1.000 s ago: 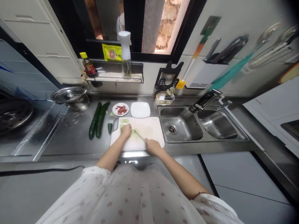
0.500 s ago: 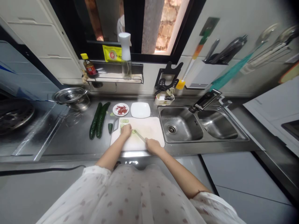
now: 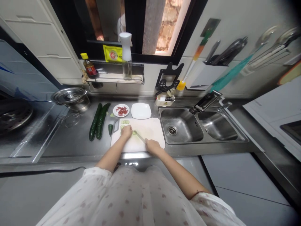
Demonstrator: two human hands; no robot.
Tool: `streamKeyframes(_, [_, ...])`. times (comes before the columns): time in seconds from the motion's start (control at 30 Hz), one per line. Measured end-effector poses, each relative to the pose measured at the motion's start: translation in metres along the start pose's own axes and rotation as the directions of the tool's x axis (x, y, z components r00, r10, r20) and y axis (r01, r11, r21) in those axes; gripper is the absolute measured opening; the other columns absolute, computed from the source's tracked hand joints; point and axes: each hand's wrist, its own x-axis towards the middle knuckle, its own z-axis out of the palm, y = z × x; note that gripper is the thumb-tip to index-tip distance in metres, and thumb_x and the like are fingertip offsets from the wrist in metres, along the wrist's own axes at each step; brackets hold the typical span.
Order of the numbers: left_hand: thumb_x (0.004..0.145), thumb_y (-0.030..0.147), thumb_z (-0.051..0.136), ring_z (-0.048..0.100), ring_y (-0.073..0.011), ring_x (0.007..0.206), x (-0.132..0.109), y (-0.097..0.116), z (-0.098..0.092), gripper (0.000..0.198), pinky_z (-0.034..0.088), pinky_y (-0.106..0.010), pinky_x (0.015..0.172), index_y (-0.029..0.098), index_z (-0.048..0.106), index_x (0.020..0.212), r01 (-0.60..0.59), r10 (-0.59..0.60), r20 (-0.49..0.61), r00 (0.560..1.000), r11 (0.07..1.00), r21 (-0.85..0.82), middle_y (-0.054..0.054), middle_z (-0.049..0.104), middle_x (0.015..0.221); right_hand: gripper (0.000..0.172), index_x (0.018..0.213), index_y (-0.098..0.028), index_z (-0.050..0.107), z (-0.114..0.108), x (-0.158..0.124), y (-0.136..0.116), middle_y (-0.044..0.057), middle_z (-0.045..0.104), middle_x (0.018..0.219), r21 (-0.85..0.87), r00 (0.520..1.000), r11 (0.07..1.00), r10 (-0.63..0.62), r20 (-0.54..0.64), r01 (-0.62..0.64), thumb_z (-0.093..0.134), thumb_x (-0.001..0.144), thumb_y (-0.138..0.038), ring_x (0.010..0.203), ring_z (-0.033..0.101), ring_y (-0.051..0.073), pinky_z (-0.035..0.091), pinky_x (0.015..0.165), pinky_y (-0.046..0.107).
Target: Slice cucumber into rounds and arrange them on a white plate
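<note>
On the white cutting board [image 3: 154, 125], my right hand [image 3: 153, 147] is closed round the handle of a knife [image 3: 140, 137], its blade pointing up and left. A pale green cucumber slice [image 3: 134, 132] lies at the blade's tip. Just left of that slice, my left hand [image 3: 127, 132] rests with its fingers bent together; what is in them, if anything, is hidden. Several more cucumber slices [image 3: 125, 121] lie at the board's upper left, partly behind my left hand. Beside the board's grey handle stands a short dark green cucumber end [image 3: 110, 129].
Two whole cucumbers [image 3: 101, 122] lie left of the board. Behind it are a plate of chopped red pieces [image 3: 121, 110] and a white square plate [image 3: 141, 110]. A double sink [image 3: 181, 125] adjoins on the right; a lidded steel pot [image 3: 70, 99] stands far left.
The view has shifted very slightly, so the counter items sit a little further left. Both hands and the knife hold nearly the same position over the board.
</note>
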Motion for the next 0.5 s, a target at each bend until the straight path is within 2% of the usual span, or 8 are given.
streamKeyframes(0.27, [0.082, 0.023, 0.052, 0.062, -0.0211, 0.095, -0.0001, 0.0017, 0.0009, 0.016, 0.043, -0.028, 0.078, 0.018, 0.063, 0.092, 0.007, -0.007, -0.003, 1.000, 1.000, 0.010, -0.010, 0.068, 0.098, 0.031, 0.116, -0.015, 0.052, 0.0046, 0.0021, 0.0022, 0.016, 0.066, 0.101, -0.013, 0.999, 1.000, -0.002, -0.033, 0.002, 0.035, 0.090, -0.016, 0.092, 0.064, 0.023, 0.046, 0.071, 0.031])
streamKeyframes(0.5, [0.081, 0.027, 0.057, 0.062, -0.0206, 0.097, 0.0024, 0.0018, 0.0005, 0.016, 0.043, -0.027, 0.079, 0.018, 0.063, 0.093, 0.012, -0.012, 0.010, 1.000, 1.000, 0.023, -0.010, 0.068, 0.100, 0.029, 0.113, -0.016, 0.053, 0.0068, 0.0048, 0.0036, 0.015, 0.067, 0.097, -0.008, 0.999, 1.000, -0.012, -0.049, 0.012, 0.034, 0.090, -0.016, 0.089, 0.065, 0.024, 0.046, 0.069, 0.032])
